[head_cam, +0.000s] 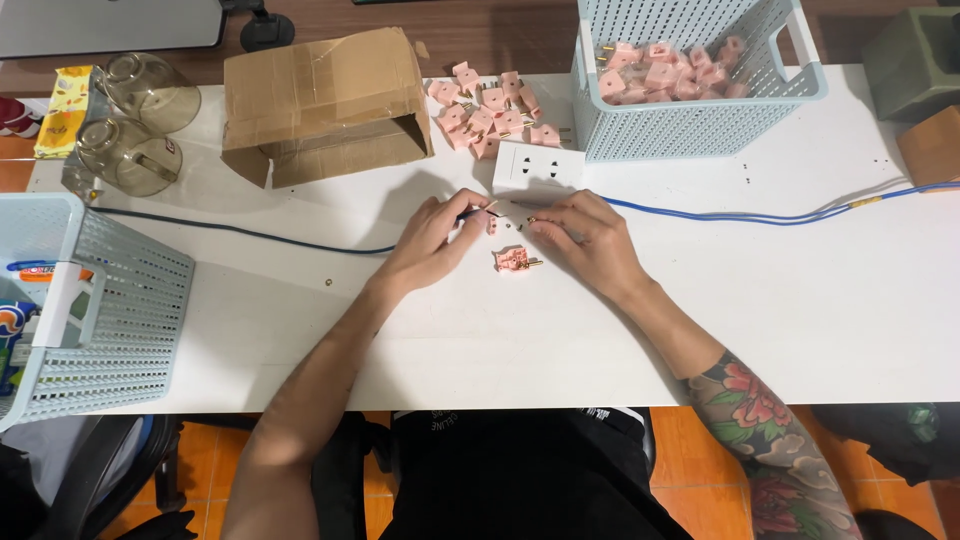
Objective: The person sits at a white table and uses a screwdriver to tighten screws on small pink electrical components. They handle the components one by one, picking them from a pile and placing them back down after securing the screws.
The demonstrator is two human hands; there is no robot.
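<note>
At the centre of the frame both hands meet over the white desk (760, 330). The left hand (428, 243) has its grip closed in a pinch on the bared end of a dark cable (240, 232) that runs off toward the left edge. The right hand (590, 238) rests fingers-down by the end of a blue cable (720, 214) that trails to the right edge; whether its grip is closed on anything I cannot tell, since the fingertips hide what lies under them. Just below and between the hands lies a small pink plug part (514, 260) with brass pins, loose on the desk.

It looks light, stiff and small, likely hard plastic, so it should slide easily and is best taken by its flat sides, away from the thin pins. The wire ends look fine and bendable and want a fingertip pinch close to the tip.

Above the hands sits a white socket block (537, 166). A heap of pink plug parts (485, 112) lies beside a torn cardboard box (320, 105), upper centre. A pale blue basket (700, 125) at upper right holds more of them. Another basket (120, 310) stands at the left edge, and two glass jugs (130, 125) lie at upper left.
</note>
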